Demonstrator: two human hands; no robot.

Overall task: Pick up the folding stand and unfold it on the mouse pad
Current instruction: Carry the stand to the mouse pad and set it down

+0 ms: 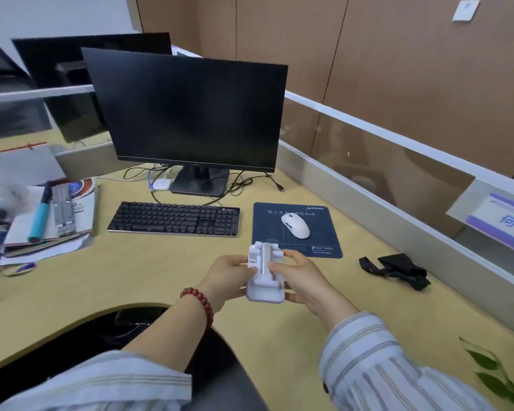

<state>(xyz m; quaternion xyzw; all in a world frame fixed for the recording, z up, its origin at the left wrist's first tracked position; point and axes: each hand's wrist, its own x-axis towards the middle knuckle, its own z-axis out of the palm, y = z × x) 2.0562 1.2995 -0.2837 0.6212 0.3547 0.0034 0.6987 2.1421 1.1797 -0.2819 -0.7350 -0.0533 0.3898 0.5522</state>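
The white folding stand (264,275) is folded flat and held above the desk, just in front of the near edge of the dark blue mouse pad (324,235). My left hand (227,277) grips its left side, with a red bead bracelet on that wrist. My right hand (303,275) grips its right side, thumb on the top face. A white mouse (296,225) lies in the middle of the pad.
A black keyboard (175,218) lies left of the pad, in front of a dark monitor (187,111). Books, a teal pen and a metal stand pile up at the left (57,215). A black strap pouch (398,269) lies at the right. Plant leaves (505,375) show bottom right.
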